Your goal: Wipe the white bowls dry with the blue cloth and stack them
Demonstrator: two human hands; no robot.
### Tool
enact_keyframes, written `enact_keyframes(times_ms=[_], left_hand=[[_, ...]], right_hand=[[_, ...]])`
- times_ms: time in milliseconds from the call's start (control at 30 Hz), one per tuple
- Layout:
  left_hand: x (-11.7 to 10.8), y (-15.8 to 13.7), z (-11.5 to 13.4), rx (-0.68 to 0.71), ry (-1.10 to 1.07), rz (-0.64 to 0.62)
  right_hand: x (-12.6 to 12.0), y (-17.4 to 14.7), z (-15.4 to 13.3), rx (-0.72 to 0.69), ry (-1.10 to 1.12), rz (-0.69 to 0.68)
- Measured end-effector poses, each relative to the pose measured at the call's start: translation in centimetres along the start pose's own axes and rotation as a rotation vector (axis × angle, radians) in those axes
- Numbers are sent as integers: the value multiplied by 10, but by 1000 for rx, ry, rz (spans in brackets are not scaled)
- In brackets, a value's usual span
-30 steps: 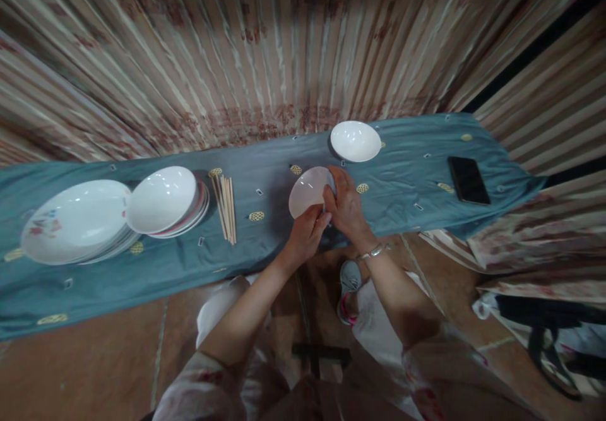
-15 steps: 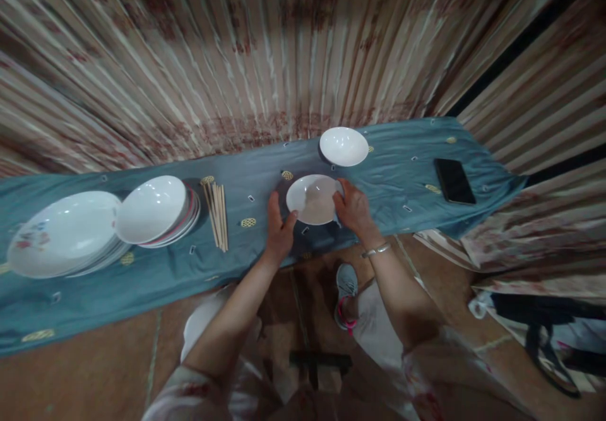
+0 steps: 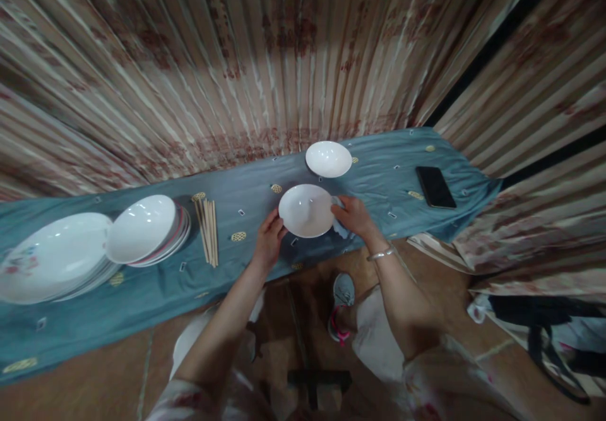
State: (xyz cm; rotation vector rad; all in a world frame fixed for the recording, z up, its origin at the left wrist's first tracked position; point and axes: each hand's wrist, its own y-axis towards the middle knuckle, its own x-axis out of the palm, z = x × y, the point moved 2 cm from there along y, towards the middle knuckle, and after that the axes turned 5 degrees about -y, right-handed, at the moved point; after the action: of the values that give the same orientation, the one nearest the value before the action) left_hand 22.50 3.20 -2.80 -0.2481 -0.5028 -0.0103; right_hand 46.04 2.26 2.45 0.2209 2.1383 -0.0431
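A white bowl (image 3: 307, 211) is held between my two hands over the cloth-covered table. My left hand (image 3: 269, 238) grips its left side, fingers against the outer wall. On the opposite side, my right hand (image 3: 354, 216) has its thumb at the rim and holds a light blue-grey cloth (image 3: 341, 228) against the bowl. Just behind, a second white bowl (image 3: 328, 159) rests on the table. The underside of the held bowl is hidden.
A blue patterned tablecloth (image 3: 246, 197) covers the narrow table. Chopsticks (image 3: 208, 231), a stack of bowls (image 3: 142, 228) and a stack of large plates (image 3: 57, 254) lie to the left. A black phone (image 3: 435, 187) lies at the right. Pleated curtains (image 3: 284, 61) hang behind.
My left hand has shifted from the bowl's front rim to its left side. The bowl's inside shows more fully, without the earlier shadow. The view has shifted slightly.
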Motion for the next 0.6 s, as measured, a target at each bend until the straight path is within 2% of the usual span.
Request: enact_keyframes(times_ms=[100,200,333,433,600], left_hand=[[12,10,5,91,-29,-6],[35,29,13,206,-38,-81],[73,72,24,255,9,-158],[98,109,30,315,130,-216],[121,155,24,383,318,-269]], right_hand=[[-11,6,1,-14,132,90],[-22,18,6,-5,246,201],[-32,40,14,33,415,378],[-33,56,20,50,520,487],[-26,76,31,64,594,525]])
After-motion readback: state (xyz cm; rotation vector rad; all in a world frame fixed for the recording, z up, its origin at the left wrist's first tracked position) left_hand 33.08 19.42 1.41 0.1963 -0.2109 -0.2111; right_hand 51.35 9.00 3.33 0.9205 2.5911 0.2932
